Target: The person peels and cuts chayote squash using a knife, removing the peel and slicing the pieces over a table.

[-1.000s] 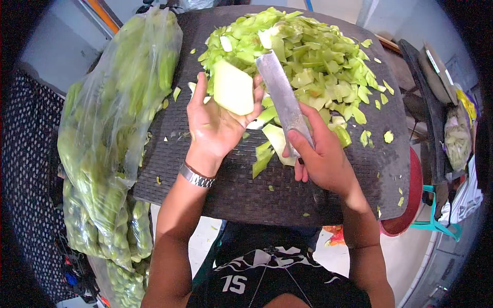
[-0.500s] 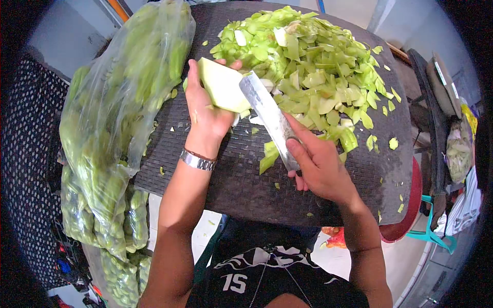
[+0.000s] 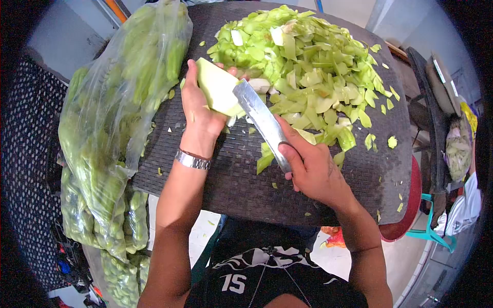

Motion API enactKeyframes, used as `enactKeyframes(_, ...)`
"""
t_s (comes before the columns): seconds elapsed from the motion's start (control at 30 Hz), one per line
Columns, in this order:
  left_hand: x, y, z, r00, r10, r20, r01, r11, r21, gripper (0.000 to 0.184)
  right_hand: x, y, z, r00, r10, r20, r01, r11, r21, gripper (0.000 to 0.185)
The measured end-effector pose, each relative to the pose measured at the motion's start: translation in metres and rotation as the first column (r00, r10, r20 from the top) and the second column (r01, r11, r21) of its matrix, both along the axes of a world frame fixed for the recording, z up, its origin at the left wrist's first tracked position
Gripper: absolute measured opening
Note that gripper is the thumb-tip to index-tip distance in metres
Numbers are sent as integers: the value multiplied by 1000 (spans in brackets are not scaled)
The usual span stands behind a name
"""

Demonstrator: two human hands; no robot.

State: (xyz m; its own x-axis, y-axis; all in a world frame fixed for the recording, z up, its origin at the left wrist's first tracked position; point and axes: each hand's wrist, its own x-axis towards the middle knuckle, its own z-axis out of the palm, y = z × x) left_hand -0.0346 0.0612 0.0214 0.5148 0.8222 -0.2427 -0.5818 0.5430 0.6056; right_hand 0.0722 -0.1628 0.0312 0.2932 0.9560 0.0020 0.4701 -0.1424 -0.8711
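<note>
A peeled, pale-green vegetable [image 3: 218, 90] with flat facets rests in my left hand [image 3: 197, 105]. My palm is under it and my fingers curl around its far side; I cannot tell its exact kind. My right hand [image 3: 310, 167] is closed around the handle of a broad-bladed knife [image 3: 259, 113]. Its blade slants up and left, with the tip close to the vegetable's right edge. Just beyond both hands lies a big heap of green peelings [image 3: 313, 72] on the dark woven-textured table [image 3: 221, 174].
Clear plastic bags [image 3: 120, 97] full of green vegetables stand along the left, overlapping the table's edge. Scattered peel bits lie around the heap. A red chair [image 3: 405, 215] and a teal stool [image 3: 429, 228] are at the right. Bagged goods [image 3: 458, 149] sit farther right.
The knife and my right hand have shifted slightly up and left. The vegetable stays in my left hand, with little visible change in its position.
</note>
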Motion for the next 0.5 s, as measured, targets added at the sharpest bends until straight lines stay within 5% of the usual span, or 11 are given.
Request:
enactKeyframes(0.2, 3, -7, -7, 973, -226, 54, 225, 974, 24, 58, 1, 1, -3, 1000, -1, -2, 1, 1000, 1, 52)
enactKeyframes(0.5, 8, -16, -6, 985, -155, -78, 157, 987, 33, 57, -3, 7, 13, 975, -20, -219, -9, 991, -131, 53)
